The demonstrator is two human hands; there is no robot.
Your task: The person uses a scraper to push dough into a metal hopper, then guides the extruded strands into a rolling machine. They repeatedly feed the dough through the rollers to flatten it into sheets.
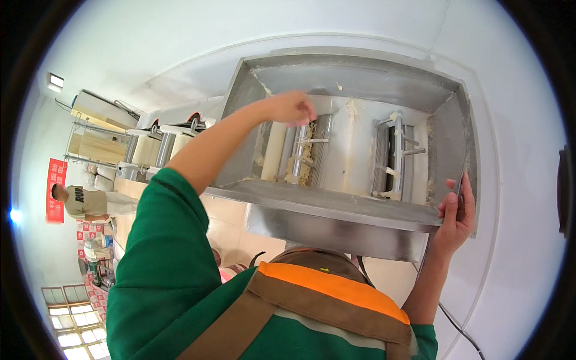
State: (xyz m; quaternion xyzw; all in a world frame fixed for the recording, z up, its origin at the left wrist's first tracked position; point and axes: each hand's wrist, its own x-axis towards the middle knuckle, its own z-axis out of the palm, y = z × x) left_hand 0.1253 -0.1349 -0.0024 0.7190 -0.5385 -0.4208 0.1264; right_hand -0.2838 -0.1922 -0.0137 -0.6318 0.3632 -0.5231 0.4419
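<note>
Before me is a deep stainless-steel machine hopper [315, 198] with pale residue along its inner seams. Inside are a left metal shaft with short pins [298, 164], caked with crumbly dough [306, 175], and a similar right shaft [398, 148] with less dough on it. Between the shafts is a pale smooth panel [351, 153] with a smear. My left hand [292, 108] reaches over the far end of the left shaft, blurred, its fingers curled; whether they hold dough is not visible. At the near right corner, my right hand [456, 211] grips the hopper rim between thumb and fingers.
A white wall [517, 189] rises along the right. To the left are machines with rollers [150, 148] and, further off, another person [87, 202]. A steel panel [333, 229] fronts the hopper near my waist. A black cable [459, 330] runs at lower right.
</note>
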